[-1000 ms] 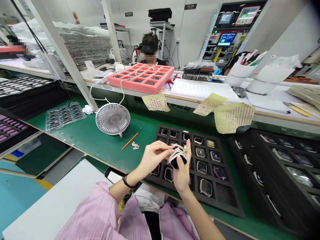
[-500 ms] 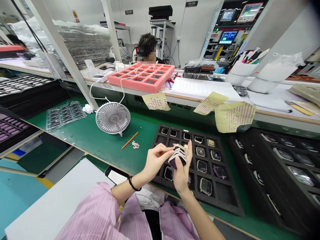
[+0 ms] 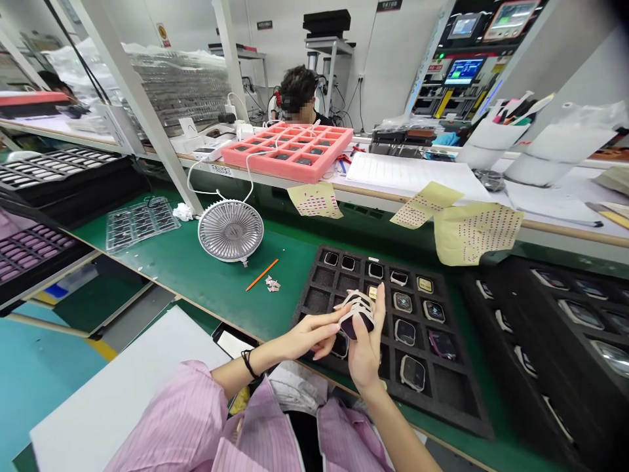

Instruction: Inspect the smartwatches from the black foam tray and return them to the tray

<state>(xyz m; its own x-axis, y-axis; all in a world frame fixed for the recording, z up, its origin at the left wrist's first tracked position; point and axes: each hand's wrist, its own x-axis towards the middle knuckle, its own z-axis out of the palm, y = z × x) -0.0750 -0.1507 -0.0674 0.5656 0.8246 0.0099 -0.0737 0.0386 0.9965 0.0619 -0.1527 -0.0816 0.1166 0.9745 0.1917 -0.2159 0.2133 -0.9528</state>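
A small dark watch case banded with white film strips (image 3: 356, 316) sits between my hands above a black foam tray (image 3: 317, 300). My right hand (image 3: 366, 354) holds it from below, with the thumb raised along its far side. The straight fingers of my left hand (image 3: 314, 334) press on the white strips. Several watches lie in the tray's compartments, and my hands hide its lower left part. A black band circles my left wrist (image 3: 249, 364).
A round grey fan (image 3: 230, 231), an orange pencil (image 3: 262, 274) and small white scraps (image 3: 272, 283) lie on the green mat (image 3: 196, 288). Another dark tray of watches (image 3: 545, 328) stands right. A co-worker (image 3: 299, 95) sits behind a pink foam tray (image 3: 287, 152).
The whole view has drifted slightly right and the tray sits further right in frame. My left hand has lowered and its fingers lie flatter along the strips. The right hand keeps its hold.
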